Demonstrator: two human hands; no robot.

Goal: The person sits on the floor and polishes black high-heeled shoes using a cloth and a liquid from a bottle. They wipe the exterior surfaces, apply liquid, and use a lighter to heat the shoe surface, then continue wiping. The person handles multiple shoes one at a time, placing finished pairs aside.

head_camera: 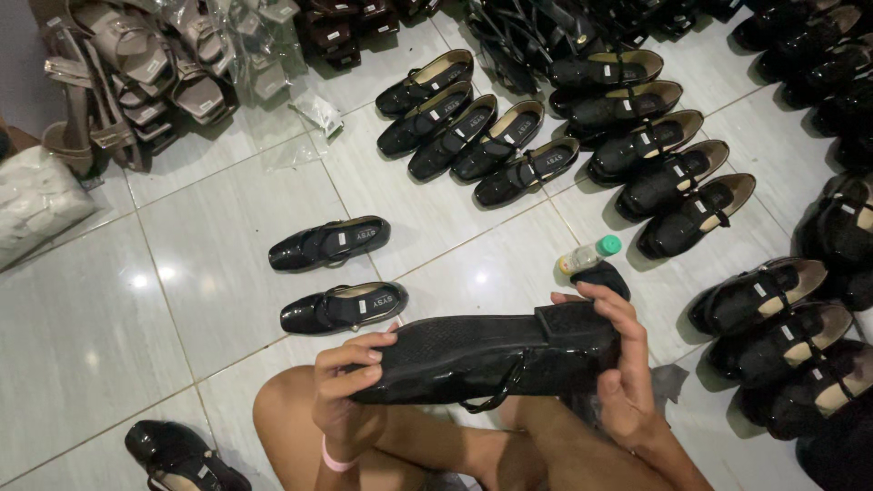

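Your left hand (347, 382) pinches the toe and your right hand (618, 364) wraps the block heel of a glossy black patent strap shoe (482, 355), sole up over your knees. It looks light, stiff-soled and slick (so grip the edges). Wrists bend inward; a small green-capped bottle (589, 255) lies on the tiled floor (91, 345) just beyond.

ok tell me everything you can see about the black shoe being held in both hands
The black shoe is glossy, like patent leather, and lies on its side, sole turned up toward the camera. The sole is dark and finely textured, with a low block heel at the right end. A thin strap loops loose beneath it. The left hand grips the toe end, the right hand wraps the heel, fingers over the top. It is held above the person's knees, over the white tiled floor.
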